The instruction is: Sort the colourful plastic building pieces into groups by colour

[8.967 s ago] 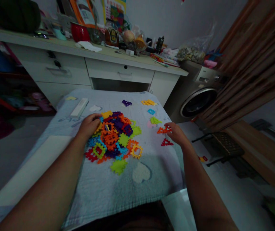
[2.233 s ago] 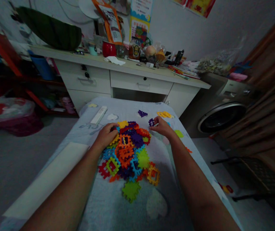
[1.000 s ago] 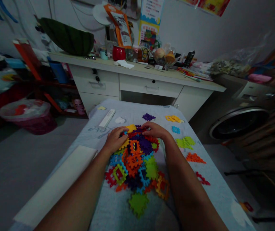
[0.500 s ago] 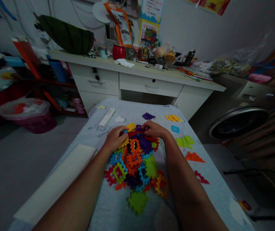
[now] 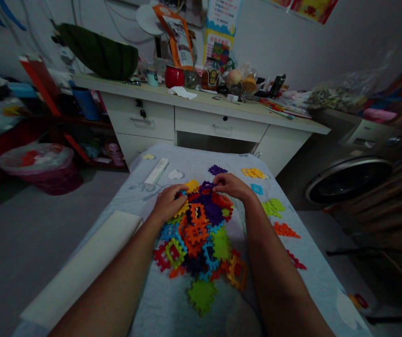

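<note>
A heap of toothed plastic building tiles (image 5: 201, 231) in orange, purple, green, blue and red lies on a pale blue towel (image 5: 159, 299). My left hand (image 5: 167, 203) rests curled on the heap's far left edge, fingers pressed onto the tiles. At the far side of the heap my right hand (image 5: 232, 185) pinches a purple tile (image 5: 206, 188) and holds it slightly raised. Sorted tiles lie apart on the right: a purple one (image 5: 217, 170), yellow ones (image 5: 254, 173), a blue one (image 5: 256, 189), green ones (image 5: 273, 206), orange triangles (image 5: 283, 229) and a red triangle (image 5: 295, 261).
A white remote (image 5: 156, 171) lies at the towel's far left. Behind stands a cluttered white desk (image 5: 201, 117) with drawers. A washing machine (image 5: 348, 173) is at the right, a red bin (image 5: 41, 166) on the floor at the left. A white board (image 5: 81, 267) borders the towel's left edge.
My right hand has lifted a purple tile off the far side of the heap and moved slightly right. My left hand has stayed on the heap's left edge.
</note>
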A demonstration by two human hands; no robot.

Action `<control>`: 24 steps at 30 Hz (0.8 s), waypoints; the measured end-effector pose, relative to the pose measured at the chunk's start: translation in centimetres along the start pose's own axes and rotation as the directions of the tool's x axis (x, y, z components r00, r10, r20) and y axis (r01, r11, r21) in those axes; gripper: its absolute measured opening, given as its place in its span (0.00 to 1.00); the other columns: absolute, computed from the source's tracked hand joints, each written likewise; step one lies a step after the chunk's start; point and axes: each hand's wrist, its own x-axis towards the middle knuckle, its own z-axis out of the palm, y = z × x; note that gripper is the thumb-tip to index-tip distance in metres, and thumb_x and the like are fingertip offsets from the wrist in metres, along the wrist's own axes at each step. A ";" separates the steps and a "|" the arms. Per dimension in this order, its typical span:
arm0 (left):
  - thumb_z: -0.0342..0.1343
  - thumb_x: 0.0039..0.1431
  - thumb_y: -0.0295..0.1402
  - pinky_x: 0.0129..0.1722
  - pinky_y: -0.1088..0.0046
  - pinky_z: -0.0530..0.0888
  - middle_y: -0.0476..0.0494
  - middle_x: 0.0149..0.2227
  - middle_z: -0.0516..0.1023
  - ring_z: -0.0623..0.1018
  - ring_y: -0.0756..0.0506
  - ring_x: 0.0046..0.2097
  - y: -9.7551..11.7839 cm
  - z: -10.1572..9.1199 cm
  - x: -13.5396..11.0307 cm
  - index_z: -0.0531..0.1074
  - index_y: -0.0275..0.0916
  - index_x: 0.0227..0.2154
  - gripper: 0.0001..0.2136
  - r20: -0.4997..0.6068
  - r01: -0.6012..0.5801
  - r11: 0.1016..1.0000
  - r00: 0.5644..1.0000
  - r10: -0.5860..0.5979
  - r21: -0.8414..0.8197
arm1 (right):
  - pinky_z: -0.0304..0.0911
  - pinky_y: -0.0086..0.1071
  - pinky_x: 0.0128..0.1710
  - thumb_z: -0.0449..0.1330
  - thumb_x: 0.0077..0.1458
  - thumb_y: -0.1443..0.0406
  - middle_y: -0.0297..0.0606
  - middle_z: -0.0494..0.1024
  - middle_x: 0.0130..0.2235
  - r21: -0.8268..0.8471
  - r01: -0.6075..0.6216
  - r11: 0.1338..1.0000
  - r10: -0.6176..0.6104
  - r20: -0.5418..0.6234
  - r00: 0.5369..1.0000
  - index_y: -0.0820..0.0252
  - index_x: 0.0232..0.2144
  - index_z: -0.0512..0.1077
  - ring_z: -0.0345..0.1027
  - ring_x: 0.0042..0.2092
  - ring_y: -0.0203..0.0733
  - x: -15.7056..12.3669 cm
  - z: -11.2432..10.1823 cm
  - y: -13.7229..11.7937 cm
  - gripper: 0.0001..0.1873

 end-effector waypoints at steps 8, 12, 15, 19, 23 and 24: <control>0.52 0.52 0.38 0.58 0.59 0.67 0.45 0.51 0.78 0.74 0.39 0.54 0.1 -0.1 0.0 0.76 0.44 0.44 0.17 0.001 -0.006 1.000 1.000 0.006 0.001 | 0.62 0.26 0.25 0.63 0.44 0.61 0.28 0.71 0.24 0.314 0.071 0.947 0.068 -0.411 0.909 0.60 0.31 0.69 0.67 0.26 0.33 0.8 0.2 1.9 0.12; 0.53 0.52 0.37 0.58 0.58 0.67 0.45 0.51 0.78 0.73 0.39 0.55 0.1 0.0 -0.1 0.76 0.44 0.44 0.17 -0.007 0.005 1.000 1.000 -0.005 -0.006 | 0.64 0.24 0.22 0.64 0.44 0.62 0.25 0.70 0.23 0.461 0.043 0.886 0.263 -0.577 0.773 0.57 0.35 0.63 0.70 0.26 0.35 1.5 0.5 3.9 0.17; 0.53 0.52 0.37 0.58 0.59 0.67 0.45 0.51 0.78 0.73 0.40 0.55 0.1 0.0 -0.1 0.76 0.45 0.44 0.17 -0.007 0.003 1.000 1.000 -0.003 -0.014 | 0.66 0.24 0.22 0.64 0.44 0.64 0.24 0.69 0.22 0.528 0.037 0.848 0.350 -0.612 0.709 0.56 0.33 0.59 0.71 0.25 0.34 2.0 0.8 5.2 0.17; 0.52 0.52 0.37 0.58 0.59 0.66 0.45 0.51 0.77 0.73 0.39 0.55 0.3 -0.2 -0.1 0.76 0.44 0.44 0.17 0.010 0.010 1.000 1.000 -0.010 0.003 | 0.67 0.24 0.23 0.63 0.45 0.67 0.24 0.69 0.22 0.574 0.079 0.815 0.374 -0.625 0.686 0.56 0.32 0.59 0.71 0.24 0.33 2.9 1.1 6.6 0.15; 0.51 0.53 0.37 0.58 0.60 0.67 0.46 0.51 0.77 0.73 0.40 0.55 0.6 -0.3 -0.2 0.76 0.44 0.44 0.16 0.008 0.005 1.000 1.000 -0.005 0.020 | 0.69 0.25 0.26 0.62 0.44 0.71 0.24 0.69 0.22 0.627 0.129 0.768 0.407 -0.634 0.658 0.57 0.32 0.62 0.71 0.25 0.32 3.8 1.3 7.6 0.13; 0.51 0.53 0.37 0.58 0.60 0.67 0.46 0.51 0.77 0.73 0.40 0.55 0.6 -0.3 -0.2 0.75 0.44 0.44 0.16 0.008 0.003 1.000 1.000 -0.003 0.025 | 0.69 0.25 0.27 0.61 0.44 0.72 0.25 0.69 0.23 0.638 0.139 0.757 0.413 -0.633 0.654 0.58 0.32 0.63 0.71 0.25 0.33 4.0 1.2 7.8 0.13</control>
